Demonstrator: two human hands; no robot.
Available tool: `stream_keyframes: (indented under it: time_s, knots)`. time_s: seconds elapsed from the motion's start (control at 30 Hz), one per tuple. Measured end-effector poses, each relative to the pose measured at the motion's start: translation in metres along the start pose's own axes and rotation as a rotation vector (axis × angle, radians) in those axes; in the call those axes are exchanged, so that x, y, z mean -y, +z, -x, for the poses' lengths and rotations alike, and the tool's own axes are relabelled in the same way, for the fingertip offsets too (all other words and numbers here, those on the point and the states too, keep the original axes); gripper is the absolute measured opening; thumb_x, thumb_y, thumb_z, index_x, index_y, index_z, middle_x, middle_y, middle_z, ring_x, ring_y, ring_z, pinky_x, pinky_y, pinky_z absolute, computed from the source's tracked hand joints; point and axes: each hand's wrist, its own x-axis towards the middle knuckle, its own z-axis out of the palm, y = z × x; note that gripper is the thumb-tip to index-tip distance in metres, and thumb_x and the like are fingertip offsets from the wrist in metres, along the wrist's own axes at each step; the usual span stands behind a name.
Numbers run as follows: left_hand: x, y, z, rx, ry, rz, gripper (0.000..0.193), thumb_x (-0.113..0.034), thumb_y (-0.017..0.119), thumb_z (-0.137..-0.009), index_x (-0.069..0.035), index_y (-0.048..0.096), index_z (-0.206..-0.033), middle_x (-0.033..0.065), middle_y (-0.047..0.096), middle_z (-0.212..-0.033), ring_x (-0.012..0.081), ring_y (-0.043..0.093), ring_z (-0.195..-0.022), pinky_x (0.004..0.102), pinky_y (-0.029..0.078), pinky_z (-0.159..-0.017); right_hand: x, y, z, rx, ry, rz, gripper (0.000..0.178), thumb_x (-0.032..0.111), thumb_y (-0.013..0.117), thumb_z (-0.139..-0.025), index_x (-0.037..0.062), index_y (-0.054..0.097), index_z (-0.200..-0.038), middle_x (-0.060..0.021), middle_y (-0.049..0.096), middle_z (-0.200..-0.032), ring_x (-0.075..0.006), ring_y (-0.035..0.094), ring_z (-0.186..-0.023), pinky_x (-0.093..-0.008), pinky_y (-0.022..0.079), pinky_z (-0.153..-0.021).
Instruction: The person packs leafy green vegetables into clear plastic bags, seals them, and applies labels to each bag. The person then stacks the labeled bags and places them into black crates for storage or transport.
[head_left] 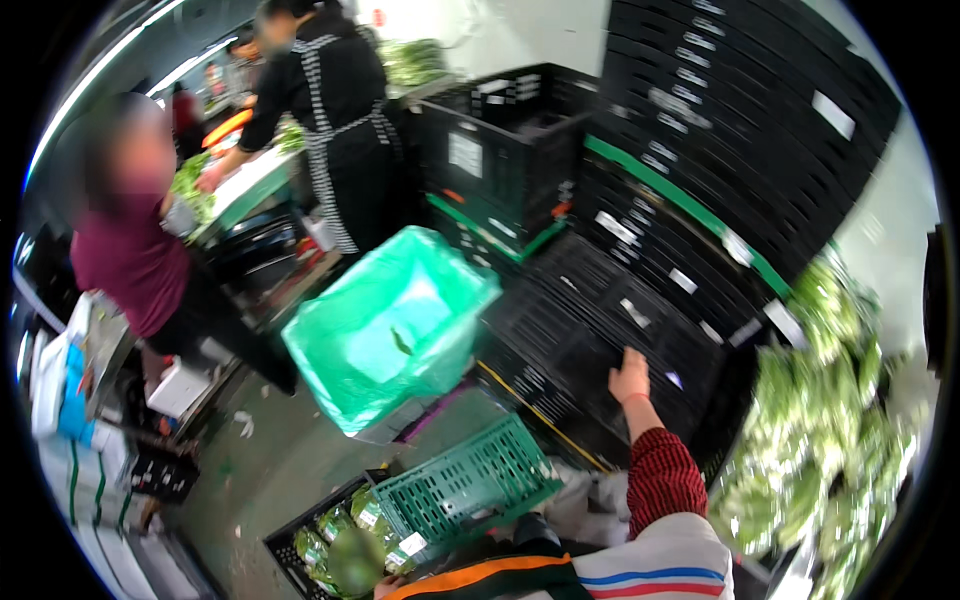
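My right hand (630, 378) reaches forward over the black plastic crates (590, 330), its fingers stretched out and nothing seen in them. Whether it touches the top crate I cannot tell. At the lower edge only a sliver of my left hand (388, 586) shows; its fingers are hidden. It is beside a black crate (283, 550) holding bagged leafy greens (318, 553). An empty-looking green perforated crate (470, 478) rests tilted over part of that black crate, close in front of me.
A green plastic liner (375, 345) with one loose leaf fills a bin ahead. Tall black crate stacks (740, 110) rise at the right, with wrapped leafy greens (810, 430) beside them. Two people, in a maroon top (135, 260) and a black top (335, 100), stand near a table at the left.
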Motion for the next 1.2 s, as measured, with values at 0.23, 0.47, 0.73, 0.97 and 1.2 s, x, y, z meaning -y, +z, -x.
stream_keyframes:
  time_s: [0.23,0.47,0.73,0.97,1.2]
  knots:
    - [-0.077,0.082,0.046,-0.019,-0.033,0.012,0.026,-0.015,0.061,-0.082,0.002,0.061,-0.100,0.0097,0.064,-0.076,0.0174,0.061,-0.065,0.0309,0.050,-0.060,-0.003,0.033,-0.091,0.342,0.136,0.395,0.069,0.016,0.063,-0.075,0.0011,0.030,-0.134,-0.0139,0.043,-0.127,-0.0275,0.041,-0.120,-0.0337,0.032,-0.102]
    - [-0.062,0.099,0.058,-0.185,-0.047,0.092,0.030,-0.018,0.060,-0.081,0.003,0.061,-0.102,0.0100,0.065,-0.077,0.0175,0.062,-0.065,0.0312,0.051,-0.060,-0.012,-0.003,-0.113,0.381,-0.022,0.103,0.077,0.016,0.070,-0.058,-0.0003,0.038,-0.126,-0.0200,0.048,-0.122,-0.0329,0.047,-0.115,-0.0371,0.041,-0.096]
    - [-0.065,0.104,0.085,-0.342,-0.118,0.305,0.028,-0.016,0.060,-0.081,0.003,0.061,-0.101,0.0096,0.066,-0.077,0.0153,0.062,-0.062,0.0281,0.051,-0.059,0.040,-0.072,-0.035,0.422,-0.439,-0.008,0.080,0.020,0.073,-0.053,-0.0042,0.041,-0.122,-0.0240,0.051,-0.117,-0.0346,0.050,-0.112,-0.0361,0.040,-0.097]
    - [-0.025,0.054,0.041,-1.108,0.151,0.683,0.034,-0.009,0.057,-0.079,0.004,0.054,-0.110,0.0144,0.062,-0.085,0.0207,0.061,-0.078,0.0311,0.048,-0.073,0.199,-0.053,0.091,0.665,-1.049,-0.080,0.070,0.029,0.073,-0.054,0.0000,0.049,-0.112,-0.0179,0.055,-0.101,-0.0344,0.054,-0.098,-0.0408,0.044,-0.084]
    - [-0.104,0.021,0.147,-1.148,0.443,0.180,0.013,-0.008,0.055,-0.081,-0.003,0.064,-0.089,0.0158,0.062,-0.088,0.0307,0.061,-0.082,0.0371,0.048,-0.075,0.257,0.030,0.191,0.806,-1.360,0.103,0.061,0.029,0.070,-0.063,0.0042,0.048,-0.115,-0.0157,0.056,-0.098,-0.0321,0.055,-0.095,-0.0406,0.044,-0.080]
